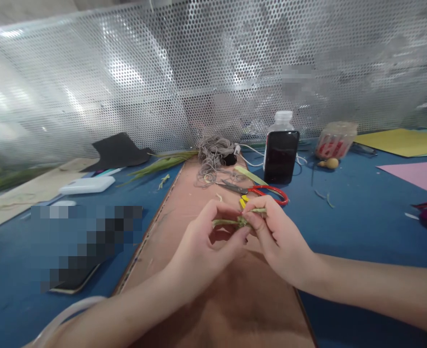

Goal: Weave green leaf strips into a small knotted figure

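Note:
Between my two hands is a small knotted piece of green plant strip (241, 221), with one end sticking out to the left and another to the right. My left hand (208, 237) pinches it between thumb and fingers from the left side. From the right, my right hand (273, 237) grips the same piece with closed fingertips close to the left ones. Just beyond the hands lie red-handled scissors (271, 192), blades pointing left, and a small yellow object (244, 200) partly hidden by the fingers.
A brown cardboard strip (177, 208) runs beneath my hands over the blue table. Behind are grey yarn (213, 152), a phone (281, 157) propped on a bottle (284, 118), and a perforated metal screen (213, 72). Long green leaves (163, 164) lie left, coloured paper (402, 141) right.

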Tool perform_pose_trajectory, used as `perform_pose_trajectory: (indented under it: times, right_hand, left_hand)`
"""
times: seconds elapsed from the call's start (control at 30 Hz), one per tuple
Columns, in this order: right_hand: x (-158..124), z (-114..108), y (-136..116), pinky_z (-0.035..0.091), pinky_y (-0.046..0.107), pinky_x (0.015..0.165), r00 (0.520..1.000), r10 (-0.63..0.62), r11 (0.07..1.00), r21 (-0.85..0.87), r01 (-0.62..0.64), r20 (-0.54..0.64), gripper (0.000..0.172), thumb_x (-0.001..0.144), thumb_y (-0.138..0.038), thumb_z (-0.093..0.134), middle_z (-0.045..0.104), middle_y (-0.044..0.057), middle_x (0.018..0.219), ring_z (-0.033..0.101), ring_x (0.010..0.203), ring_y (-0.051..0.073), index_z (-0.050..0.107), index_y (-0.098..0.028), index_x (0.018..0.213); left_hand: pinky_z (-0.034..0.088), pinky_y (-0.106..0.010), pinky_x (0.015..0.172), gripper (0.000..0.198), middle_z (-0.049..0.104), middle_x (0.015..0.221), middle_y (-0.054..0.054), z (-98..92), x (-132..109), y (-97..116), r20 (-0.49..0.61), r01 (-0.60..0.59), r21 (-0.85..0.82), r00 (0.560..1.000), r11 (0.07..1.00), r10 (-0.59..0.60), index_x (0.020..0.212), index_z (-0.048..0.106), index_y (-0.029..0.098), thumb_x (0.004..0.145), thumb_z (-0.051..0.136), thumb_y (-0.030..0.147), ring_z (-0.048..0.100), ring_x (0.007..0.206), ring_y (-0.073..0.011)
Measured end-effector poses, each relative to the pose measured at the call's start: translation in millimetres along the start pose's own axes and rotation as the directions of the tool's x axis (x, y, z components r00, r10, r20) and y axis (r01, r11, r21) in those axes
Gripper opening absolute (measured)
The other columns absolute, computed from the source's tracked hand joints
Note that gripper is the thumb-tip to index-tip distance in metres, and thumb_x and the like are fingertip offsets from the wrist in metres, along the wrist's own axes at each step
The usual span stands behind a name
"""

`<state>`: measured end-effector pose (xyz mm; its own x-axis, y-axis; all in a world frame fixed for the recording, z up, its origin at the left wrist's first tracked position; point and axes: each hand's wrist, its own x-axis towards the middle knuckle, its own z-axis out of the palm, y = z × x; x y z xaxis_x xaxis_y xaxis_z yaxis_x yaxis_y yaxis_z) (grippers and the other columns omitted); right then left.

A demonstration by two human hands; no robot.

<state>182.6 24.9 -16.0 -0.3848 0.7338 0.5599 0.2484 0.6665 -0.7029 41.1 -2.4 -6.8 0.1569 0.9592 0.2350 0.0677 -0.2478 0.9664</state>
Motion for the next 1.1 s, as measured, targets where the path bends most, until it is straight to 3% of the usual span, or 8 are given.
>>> perform_pose_trajectory:
  times: [0.13, 0.3, 0.77, 0.93, 1.0, 1.1]
  right_hand:
    - [0.6, -1.6, 1.0, 0.043, 0.023, 0.057, 1.0, -0.003, 1.0, -0.01, 0.003, -0.021, 0.011, 0.09, -0.016, 0.033, 0.048, 0.0, 0.073, 0.048, 0.064, 0.011, 0.04, -0.022, 0.085]
    - [0.3, -3.2, 3.2, 0.043, 0.024, 0.058, 1.0, -0.005, 0.999, -0.047, 0.003, -0.03, 0.01, 0.09, -0.016, 0.034, 0.048, 0.0, 0.073, 0.049, 0.064, 0.012, 0.041, -0.021, 0.084]
    - [-1.0, -4.5, 3.3, 0.043, 0.025, 0.059, 1.0, 0.025, 0.999, -0.023, -0.026, -0.016, 0.008, 0.091, -0.02, 0.034, 0.048, -0.001, 0.073, 0.05, 0.064, 0.011, 0.041, -0.022, 0.087]
    - [1.5, -5.7, 5.9, 0.043, 0.024, 0.058, 1.0, 0.015, 0.998, -0.056, -0.015, 0.007, 0.009, 0.09, -0.017, 0.034, 0.049, 0.0, 0.074, 0.051, 0.064, 0.011, 0.04, -0.021, 0.085]
    - [3.3, -5.1, 7.3, 0.043, 0.024, 0.056, 1.0, 0.022, 0.998, -0.051, -0.021, 0.016, 0.009, 0.09, -0.017, 0.034, 0.049, 0.0, 0.072, 0.05, 0.062, 0.011, 0.04, -0.021, 0.084]
    - [4.8, -3.6, 8.8, 0.043, 0.024, 0.057, 0.999, 0.017, 1.0, -0.015, -0.016, 0.039, 0.009, 0.089, -0.017, 0.035, 0.049, 0.0, 0.072, 0.05, 0.063, 0.012, 0.041, -0.021, 0.084]
  left_hand:
    - [0.053, -0.021, 0.072, 0.004, 0.061, 0.081, 0.003, -3.7, 1.0, 2.5, 0.014, 0.061, -0.087, 0.998, 0.994, -0.06, 0.082, 0.05, 0.019, 0.083, 0.052, 0.022, 0.064, 0.074, -0.0094]
    - [0.052, -0.026, 0.079, 0.006, 0.065, 0.086, 0.001, -5.0, 3.8, 0.4, 0.02, 0.059, -0.062, 0.998, 0.996, -0.058, 0.078, 0.05, 0.018, 0.084, 0.049, 0.019, 0.063, 0.082, -0.0118]
    - [0.05, -0.024, 0.082, 0.009, 0.066, 0.088, 0.001, -5.8, 2.2, 4.6, 0.021, 0.051, -0.037, 0.999, 0.998, -0.05, 0.078, 0.048, 0.018, 0.086, 0.046, 0.019, 0.063, 0.084, -0.0101]
    - [0.051, -0.022, 0.077, 0.006, 0.065, 0.085, 0.001, -5.7, 2.5, 5.2, 0.088, 0.148, -0.098, 0.986, 0.984, -0.14, 0.084, 0.048, 0.018, 0.087, 0.045, 0.022, 0.064, 0.08, -0.0101]
    - [0.051, -0.024, 0.079, 0.005, 0.063, 0.089, 0.0, -5.2, 2.9, 3.5, 0.102, 0.126, -0.121, 0.988, 0.985, -0.114, 0.089, 0.049, 0.018, 0.085, 0.048, 0.02, 0.063, 0.082, -0.0107]
    - [0.052, -0.028, 0.077, 0.019, 0.061, 0.09, 0.001, -4.5, 4.2, -1.0, 0.079, 0.066, -0.105, 0.995, 0.992, -0.058, 0.096, 0.048, 0.021, 0.079, 0.057, 0.019, 0.061, 0.084, -0.0124]
